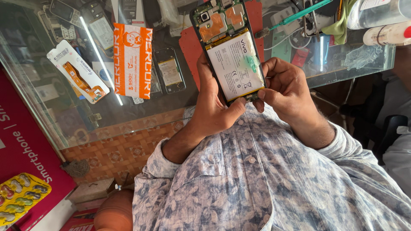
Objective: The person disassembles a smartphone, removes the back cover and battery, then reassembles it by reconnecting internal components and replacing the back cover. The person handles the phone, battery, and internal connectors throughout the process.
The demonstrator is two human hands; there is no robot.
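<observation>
The left hand (214, 102) is gripping the opened phone (229, 47) along its left edge, fingers curled behind it and thumb pressing on the lower corner. The right hand (287, 87) is closing on the phone's lower right edge, thumb and fingertips pinching near the bottom of the white battery (234, 64). The phone is hanging over the glass counter (64, 107), long axis running away from the chest, both hands meeting at its near end, with a screwdriver (295, 17) lying beyond
</observation>
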